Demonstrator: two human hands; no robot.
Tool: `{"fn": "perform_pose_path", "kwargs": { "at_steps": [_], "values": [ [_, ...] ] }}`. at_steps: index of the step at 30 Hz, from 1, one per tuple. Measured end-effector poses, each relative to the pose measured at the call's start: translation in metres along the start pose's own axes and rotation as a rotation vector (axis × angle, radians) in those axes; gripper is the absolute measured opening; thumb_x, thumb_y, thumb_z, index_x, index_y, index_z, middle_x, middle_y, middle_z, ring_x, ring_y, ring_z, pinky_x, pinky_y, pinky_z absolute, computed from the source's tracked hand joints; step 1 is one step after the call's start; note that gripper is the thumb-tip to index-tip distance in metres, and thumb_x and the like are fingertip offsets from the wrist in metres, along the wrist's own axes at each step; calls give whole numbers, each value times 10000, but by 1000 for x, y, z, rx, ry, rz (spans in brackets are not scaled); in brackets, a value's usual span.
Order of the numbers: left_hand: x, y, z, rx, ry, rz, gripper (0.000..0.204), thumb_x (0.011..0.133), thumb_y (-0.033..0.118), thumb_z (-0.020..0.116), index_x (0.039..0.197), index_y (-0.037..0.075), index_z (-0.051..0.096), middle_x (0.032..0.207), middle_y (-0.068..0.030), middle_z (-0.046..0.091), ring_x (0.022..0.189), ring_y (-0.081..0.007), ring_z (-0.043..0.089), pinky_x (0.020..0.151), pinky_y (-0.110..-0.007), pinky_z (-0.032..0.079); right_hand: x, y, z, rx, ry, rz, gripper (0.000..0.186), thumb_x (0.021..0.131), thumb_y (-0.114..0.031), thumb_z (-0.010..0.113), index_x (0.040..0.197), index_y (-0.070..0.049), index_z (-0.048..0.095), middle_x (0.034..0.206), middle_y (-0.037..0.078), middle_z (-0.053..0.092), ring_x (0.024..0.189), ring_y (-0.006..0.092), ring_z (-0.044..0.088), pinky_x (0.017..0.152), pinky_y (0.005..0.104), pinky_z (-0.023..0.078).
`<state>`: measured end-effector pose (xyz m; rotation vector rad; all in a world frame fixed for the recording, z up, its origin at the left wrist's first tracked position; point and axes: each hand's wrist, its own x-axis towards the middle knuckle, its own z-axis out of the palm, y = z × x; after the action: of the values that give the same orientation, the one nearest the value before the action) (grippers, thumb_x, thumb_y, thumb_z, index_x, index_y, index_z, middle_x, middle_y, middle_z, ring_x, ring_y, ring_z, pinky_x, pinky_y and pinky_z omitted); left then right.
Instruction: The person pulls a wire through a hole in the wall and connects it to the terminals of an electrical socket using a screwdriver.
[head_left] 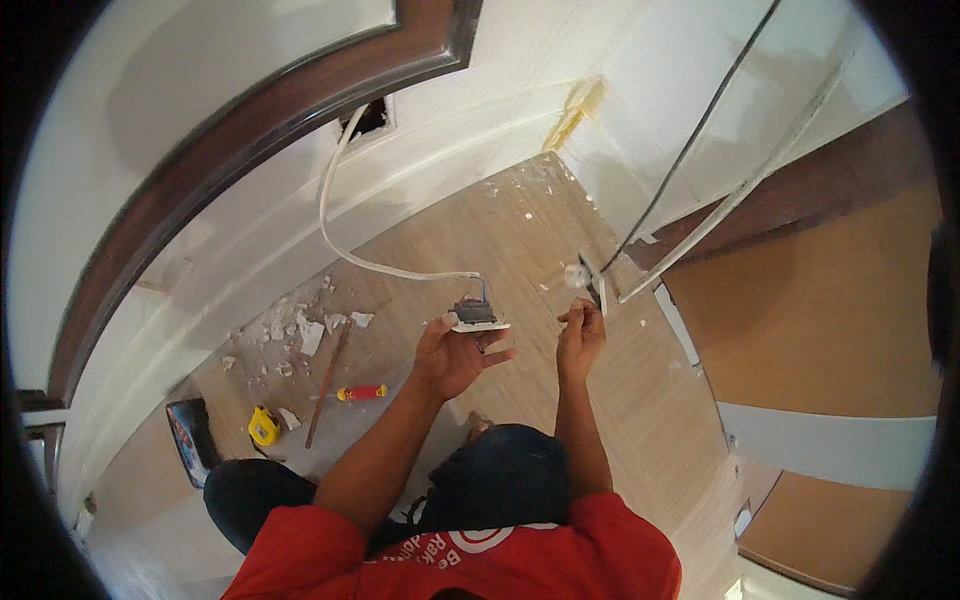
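My left hand (460, 355) grips a socket fitting (474, 312) with a white plate and grey body, its fingers spread beneath it. A white cable (370, 262) runs from the fitting up to a square wall opening (368, 120). My right hand (580, 335) is closed, just under a small pale-and-dark fitting (590, 278) at the lower end of a black cable (680, 150). What its fingers hold is too unclear to name.
On the wooden floor (500, 230) at left lie a yellow tape measure (264, 425), a red-and-yellow screwdriver (366, 392), a thin brown rod (330, 375), a dark case (190, 440) and plaster scraps (310, 335). Wooden panels (800, 320) stand at right.
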<state>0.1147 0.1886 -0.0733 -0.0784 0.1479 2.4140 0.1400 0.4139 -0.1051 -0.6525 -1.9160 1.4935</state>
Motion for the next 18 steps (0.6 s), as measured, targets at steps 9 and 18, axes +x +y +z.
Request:
{"fn": "perform_pose_path", "kwargs": {
  "at_steps": [9, 18],
  "values": [
    [-24, 10, 0, -80, -91, -116, 524, 836, 330, 607, 1320, 130, 583, 1195, -148, 678, 1141, -364, 634, 1057, -701, 345, 5, -23, 27, 150, -315, 367, 275, 992, -250, 583, 1045, 12, 648, 789, 74, 665, 679, 123, 621, 533, 246, 443],
    [-88, 65, -4, -95, -22, -279, 849, 822, 645, 531, 1491, 140, 402, 1030, -236, 610, 865, -322, 637, 987, -717, 397, -22, -84, 65, -216, -1090, -283, 475, 912, -184, 694, 1369, -141, 570, 1449, 109, 507, 1302, 280, 499, 897, 369, 503]
  ]
}}
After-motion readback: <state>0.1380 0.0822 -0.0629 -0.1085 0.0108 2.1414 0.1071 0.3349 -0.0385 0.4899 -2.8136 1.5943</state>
